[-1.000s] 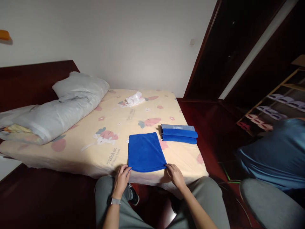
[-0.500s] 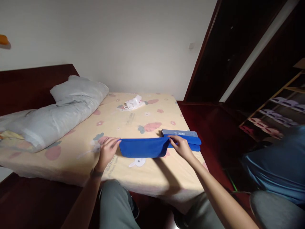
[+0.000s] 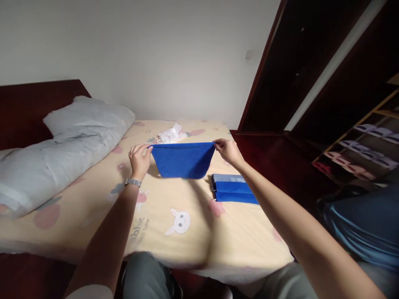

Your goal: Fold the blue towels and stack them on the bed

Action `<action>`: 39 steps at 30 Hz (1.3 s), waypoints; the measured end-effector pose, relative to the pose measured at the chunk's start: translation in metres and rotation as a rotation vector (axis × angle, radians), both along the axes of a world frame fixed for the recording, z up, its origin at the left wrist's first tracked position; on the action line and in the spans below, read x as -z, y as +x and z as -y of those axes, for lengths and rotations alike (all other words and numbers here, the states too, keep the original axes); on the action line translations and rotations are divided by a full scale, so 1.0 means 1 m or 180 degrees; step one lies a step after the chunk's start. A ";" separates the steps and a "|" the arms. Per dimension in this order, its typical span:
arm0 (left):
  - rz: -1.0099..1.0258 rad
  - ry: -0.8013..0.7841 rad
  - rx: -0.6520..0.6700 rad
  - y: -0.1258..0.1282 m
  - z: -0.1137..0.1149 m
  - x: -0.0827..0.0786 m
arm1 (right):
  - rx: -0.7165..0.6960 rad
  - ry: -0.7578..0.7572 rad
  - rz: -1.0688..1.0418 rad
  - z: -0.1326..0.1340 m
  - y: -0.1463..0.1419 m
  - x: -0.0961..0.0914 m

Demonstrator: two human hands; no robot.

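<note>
A blue cloth (image 3: 183, 159) hangs in the air above the bed (image 3: 174, 216), stretched between both hands. My left hand (image 3: 139, 160) pinches its upper left corner and my right hand (image 3: 227, 150) pinches its upper right corner. The cloth's lower edge sags toward the sheet. Just to the right, below my right forearm, a stack of folded blue cloths (image 3: 233, 189) with a grey-blue one on top lies on the bed.
A grey duvet and pillow (image 3: 59, 145) lie along the bed's left side. A crumpled white plastic bag (image 3: 171, 133) sits near the far edge. A dark wardrobe (image 3: 299, 70) and a shoe rack (image 3: 361, 145) stand right. Another person in blue (image 3: 364, 228) sits at right.
Both hands took the near corners of the flat blue cloth, carried them away over the bed, and now hold the cloth lifted farther out. The view has shifted forward.
</note>
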State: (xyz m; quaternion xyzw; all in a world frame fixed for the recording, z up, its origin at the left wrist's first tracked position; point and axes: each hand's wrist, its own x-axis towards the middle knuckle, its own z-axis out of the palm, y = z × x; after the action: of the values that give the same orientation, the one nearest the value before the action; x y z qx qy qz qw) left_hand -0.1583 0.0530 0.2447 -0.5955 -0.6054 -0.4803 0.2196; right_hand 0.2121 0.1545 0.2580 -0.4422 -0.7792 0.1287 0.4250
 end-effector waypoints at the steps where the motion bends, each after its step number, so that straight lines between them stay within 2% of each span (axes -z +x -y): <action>1: -0.0011 0.0039 -0.0018 0.003 0.004 0.003 | -0.0024 0.0032 -0.0069 0.002 0.002 0.002; 3: -0.0025 0.0024 -0.0032 0.007 0.016 0.017 | -0.0092 0.0032 -0.0173 0.011 0.005 0.017; 5: -0.0098 -0.0130 0.0017 0.009 0.036 0.043 | -0.0094 -0.0052 -0.0133 0.029 0.010 0.046; 7: -0.0246 -0.0458 0.0132 0.010 0.062 0.082 | 0.0005 -0.0206 0.0116 0.054 0.014 0.088; 12: -0.0658 -0.1661 0.0560 0.019 0.137 0.192 | 0.0051 -0.0868 0.0847 0.133 0.026 0.211; 14: -0.0786 -0.2023 0.0762 0.026 0.165 0.224 | -0.0018 -0.0972 0.1005 0.163 0.033 0.245; 16: -0.0885 -0.2262 0.0923 0.032 0.190 0.243 | -0.0126 -0.0935 0.1100 0.191 0.043 0.265; 18: -0.0995 -0.2375 0.1030 0.037 0.212 0.250 | -0.0258 -0.0830 0.1135 0.215 0.055 0.273; 22: -0.1175 -0.2480 0.1176 0.044 0.253 0.251 | -0.0567 -0.0710 0.1221 0.261 0.080 0.279; 27: -0.0877 -0.2663 0.1082 0.056 0.291 0.250 | -0.0703 -0.0800 0.1227 0.307 0.101 0.289; 30: -0.0736 -0.2774 0.0987 0.062 0.299 0.248 | -0.0668 -0.0796 0.1208 0.315 0.101 0.291; 36: -0.0565 -0.2833 0.1054 0.064 0.295 0.244 | -0.0599 -0.0550 0.1076 0.307 0.090 0.293; 39: 0.0035 -0.2852 0.1041 0.062 0.287 0.249 | -0.0618 -0.0511 0.0864 0.303 0.089 0.296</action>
State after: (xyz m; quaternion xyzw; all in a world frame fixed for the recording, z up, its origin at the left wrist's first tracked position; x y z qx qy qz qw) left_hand -0.0961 -0.2336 -0.0039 -0.7165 -0.6524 -0.2034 -0.1405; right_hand 0.3010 -0.1489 -0.0384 -0.4107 -0.8557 0.1701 0.2649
